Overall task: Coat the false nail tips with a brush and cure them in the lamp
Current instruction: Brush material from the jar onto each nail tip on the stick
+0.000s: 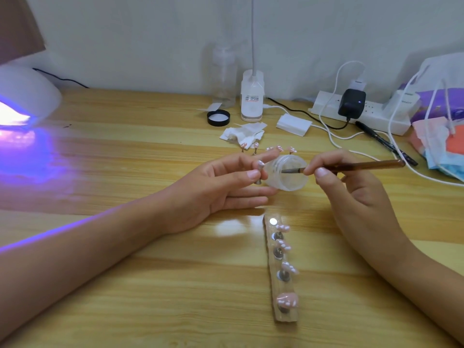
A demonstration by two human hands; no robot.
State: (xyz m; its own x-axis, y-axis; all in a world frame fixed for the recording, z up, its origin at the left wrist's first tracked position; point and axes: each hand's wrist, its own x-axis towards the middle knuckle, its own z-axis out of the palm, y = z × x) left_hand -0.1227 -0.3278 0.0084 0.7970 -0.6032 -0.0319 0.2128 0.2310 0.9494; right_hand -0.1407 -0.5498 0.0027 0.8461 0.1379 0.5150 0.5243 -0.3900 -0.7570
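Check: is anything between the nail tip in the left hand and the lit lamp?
Nothing visible: only bare tabletop lies between the nail tip, pinched in the left hand, and the lamp at far left.

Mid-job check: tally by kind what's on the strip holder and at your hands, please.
Nail tips on the strip holder: 4
Nail tip pinched in the left hand: 1
Brush in the right hand: 1
Jar: 1
Total: 7

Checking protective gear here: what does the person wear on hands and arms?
Nothing that shows. The left hand and right hand are ungloved, without rings, watch or bracelet; both forearms are bare, no sleeve in view. The fingernails look short and unpainted.
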